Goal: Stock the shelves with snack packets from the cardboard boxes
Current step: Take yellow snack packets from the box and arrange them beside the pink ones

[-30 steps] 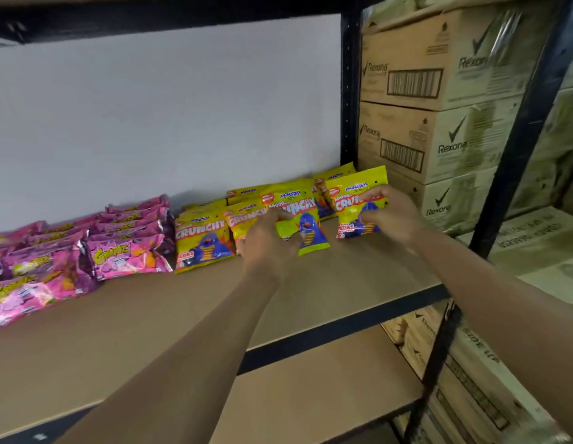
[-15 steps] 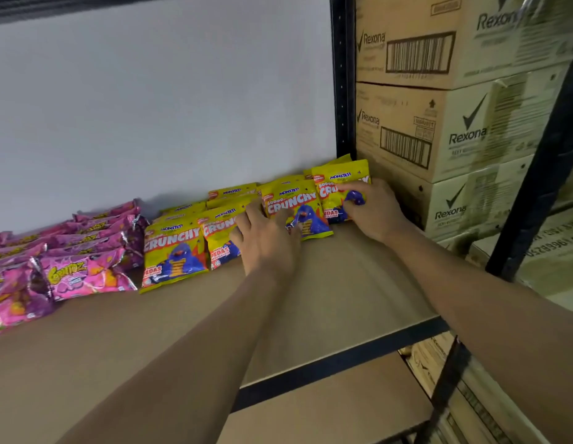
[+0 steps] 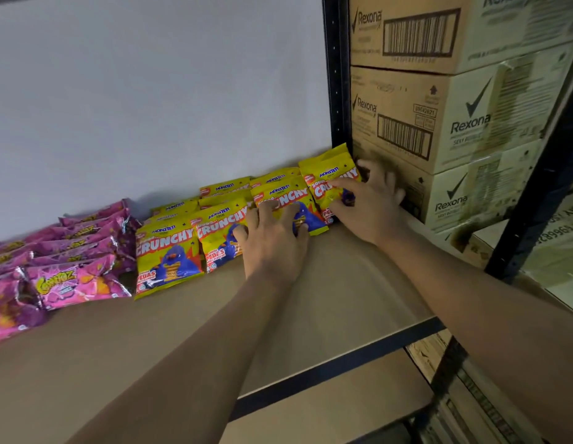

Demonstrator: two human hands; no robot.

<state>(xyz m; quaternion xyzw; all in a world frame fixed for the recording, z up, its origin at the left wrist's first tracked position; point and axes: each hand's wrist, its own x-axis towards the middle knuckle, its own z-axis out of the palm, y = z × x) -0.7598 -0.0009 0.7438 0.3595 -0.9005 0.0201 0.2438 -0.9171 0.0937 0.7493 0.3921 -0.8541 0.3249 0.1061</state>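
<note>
Seven yellow Monster Crunchy packets on shelf, pink packets beside (too jumbled to count), three Rexona boxes. Left hand pressing flat, fingers spread; right hand grips rightmost packet.

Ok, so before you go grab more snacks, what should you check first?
1. Left hand free to pull away: ok. Its fingers are spread flat on the yellow packets and grip nothing.
2. Right hand off the rightmost packet: cannot tell. The thumb lies across its front.
3. Rightmost packet lying flat like the others: not ok. It tilts up by the black post.
4. Yellow rows beside the pink packets, not mixed: ok.
5. Bare shelf in front for more: ok.
</note>
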